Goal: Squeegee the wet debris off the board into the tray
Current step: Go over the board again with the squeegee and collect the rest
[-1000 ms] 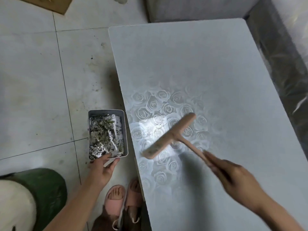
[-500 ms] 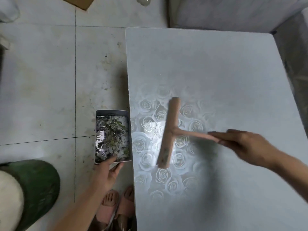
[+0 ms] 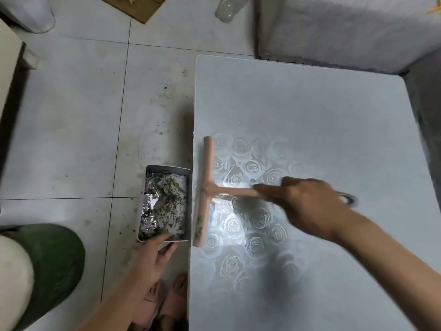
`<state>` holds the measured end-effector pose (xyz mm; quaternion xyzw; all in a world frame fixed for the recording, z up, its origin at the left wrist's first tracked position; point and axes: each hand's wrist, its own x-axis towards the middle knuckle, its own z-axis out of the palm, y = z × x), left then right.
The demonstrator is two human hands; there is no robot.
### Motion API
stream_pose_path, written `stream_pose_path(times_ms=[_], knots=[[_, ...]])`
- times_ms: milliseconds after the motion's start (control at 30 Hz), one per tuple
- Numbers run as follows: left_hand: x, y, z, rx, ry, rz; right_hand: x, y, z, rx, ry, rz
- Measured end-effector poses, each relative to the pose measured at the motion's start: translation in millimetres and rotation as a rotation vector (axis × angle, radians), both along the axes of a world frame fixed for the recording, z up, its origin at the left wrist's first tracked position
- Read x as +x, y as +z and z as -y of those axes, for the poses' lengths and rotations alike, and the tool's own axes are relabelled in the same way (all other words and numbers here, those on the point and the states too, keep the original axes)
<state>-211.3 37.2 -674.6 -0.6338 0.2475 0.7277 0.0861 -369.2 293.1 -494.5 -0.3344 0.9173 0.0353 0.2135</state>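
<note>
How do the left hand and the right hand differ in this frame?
The left hand holds the near end of the tray, thumb over its rim; the right hand grips the handle of the squeegee. The left hand is beside the left edge of the board, over the floor; the right hand is over the board. Both hold something.

**Fig. — Wearer's body, head view.**
- Left hand [image 3: 152, 256], right hand [image 3: 307, 206]: bare. Right one motion-blurred, finger outlines soft.
- Left forearm [image 3: 114, 304], right forearm [image 3: 386, 254]: uncovered as far as frame edge.
- Feet: pair of pink open-toed slippers [image 3: 173, 306], broad strap across each instep, toes exposed.
- Green-and-cream rounded form [image 3: 55, 261], lower left: cannot tell whether clothing or separate object.
</note>
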Motion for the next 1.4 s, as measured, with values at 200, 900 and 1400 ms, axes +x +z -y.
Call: stream_pose_path(times_ms=[200, 900, 1400], knots=[[-3, 9, -4, 0.006, 0.009, -0.014, 4, 19, -28, 0.233, -0.09, 0.005], [-7, 16, -4, 0.035, 0.023, 0.017, 23, -19, 2, 0.026, -0.208, 0.064], [-6, 15, 5, 0.074, 0.008, 0.004, 70, 44, -44, 0.128, -0.707, 0.039]])
